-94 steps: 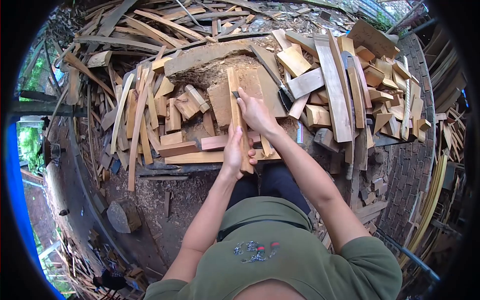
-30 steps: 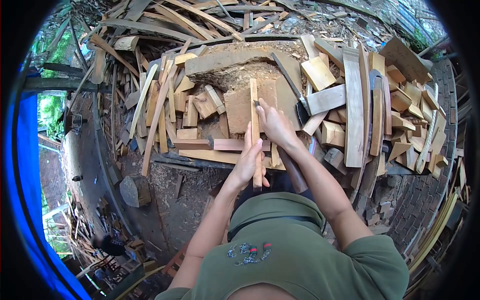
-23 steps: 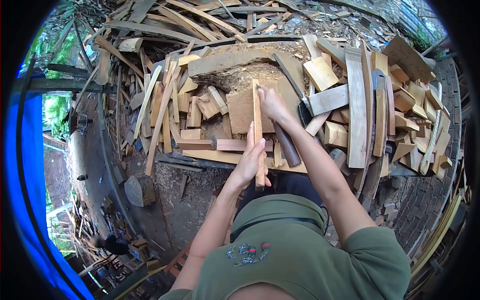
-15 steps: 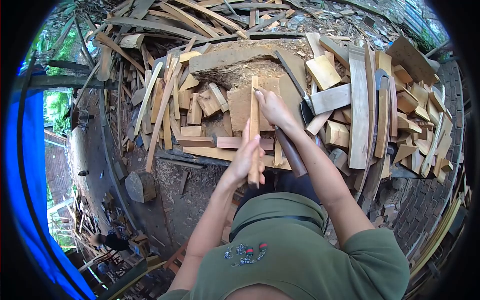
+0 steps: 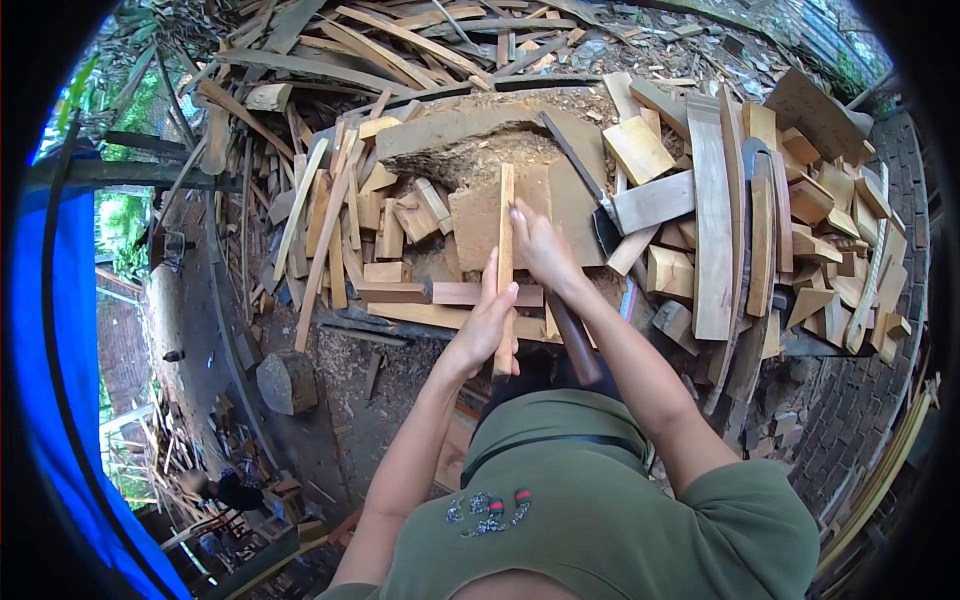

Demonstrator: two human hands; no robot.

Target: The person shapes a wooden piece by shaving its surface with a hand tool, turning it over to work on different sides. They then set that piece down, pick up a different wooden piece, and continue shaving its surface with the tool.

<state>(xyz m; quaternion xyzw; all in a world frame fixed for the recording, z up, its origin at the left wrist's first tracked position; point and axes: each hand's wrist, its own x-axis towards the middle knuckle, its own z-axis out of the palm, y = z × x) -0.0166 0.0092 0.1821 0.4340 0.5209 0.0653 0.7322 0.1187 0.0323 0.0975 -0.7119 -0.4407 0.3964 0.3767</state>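
My left hand (image 5: 484, 325) is wrapped round the lower part of a long, narrow wooden strip (image 5: 506, 215), which stands lengthwise in front of me over the work block. Beside the strip's upper half, my right hand (image 5: 545, 250) is closed in a pinch. A small dark tip shows at its fingers, but I cannot make out what it belongs to. Under my right forearm lies a dark brown wooden handle (image 5: 573, 345). Behind the strip is a flat wooden block (image 5: 468, 222). A long dark metal bar or blade (image 5: 572, 150) rests farther back on the right.
Short wood offcuts (image 5: 415, 215) fill the left of the bench. Longer boards (image 5: 708, 220) and many cut blocks (image 5: 825, 215) are piled at right. Scrap planks (image 5: 400, 60) lie behind. A log stump (image 5: 287, 381) stands on the ground, and a blue tarp (image 5: 55, 380) hangs left.
My right hand has slid down along the strip, towards me. The strip has shifted slightly, still in my left hand.
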